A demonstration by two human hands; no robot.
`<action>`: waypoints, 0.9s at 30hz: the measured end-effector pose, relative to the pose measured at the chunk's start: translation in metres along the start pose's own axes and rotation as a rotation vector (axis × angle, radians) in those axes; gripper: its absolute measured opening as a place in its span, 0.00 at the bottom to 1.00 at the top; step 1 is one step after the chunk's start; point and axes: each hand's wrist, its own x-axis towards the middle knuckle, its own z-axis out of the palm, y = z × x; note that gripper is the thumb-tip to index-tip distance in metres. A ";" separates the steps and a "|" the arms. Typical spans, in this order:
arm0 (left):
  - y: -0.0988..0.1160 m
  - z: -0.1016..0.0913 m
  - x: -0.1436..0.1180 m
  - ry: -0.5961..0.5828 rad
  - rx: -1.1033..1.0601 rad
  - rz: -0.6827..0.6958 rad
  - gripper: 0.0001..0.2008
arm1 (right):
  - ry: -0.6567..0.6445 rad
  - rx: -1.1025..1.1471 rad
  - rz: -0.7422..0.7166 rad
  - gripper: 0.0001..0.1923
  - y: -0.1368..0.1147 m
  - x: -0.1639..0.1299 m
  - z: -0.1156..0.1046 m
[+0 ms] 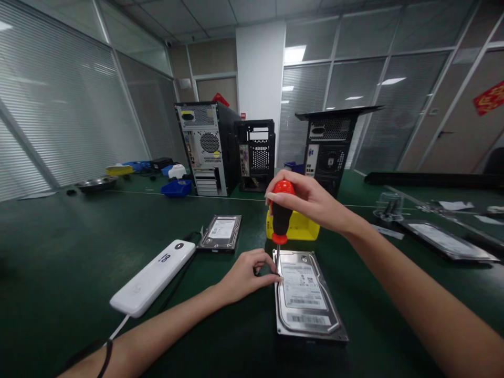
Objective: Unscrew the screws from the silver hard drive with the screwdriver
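Three computer tower cases (208, 149) stand at the far edge of a dark green worktop (59, 252). Nearer lies a white power bank (153, 278), a spare hard drive (220, 232) and a yellow parts bin (301, 227). Closest, a hard drive (305, 296) lies label up, its cover in place. The right hand (311, 202) grips a red-and-black screwdriver (281, 212) upright, its tip at the drive's upper left corner. The left hand (248, 273) pinches the tip with its fingertips. By the look of it, the screw work is barely begun.
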 end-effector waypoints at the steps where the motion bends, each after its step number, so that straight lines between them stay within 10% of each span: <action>1: 0.000 0.000 0.000 0.003 0.004 0.003 0.14 | 0.018 -0.023 0.001 0.11 0.000 0.000 0.001; 27: -0.002 0.001 0.000 -0.021 -0.075 -0.053 0.14 | 0.049 0.455 0.046 0.13 0.006 0.001 0.021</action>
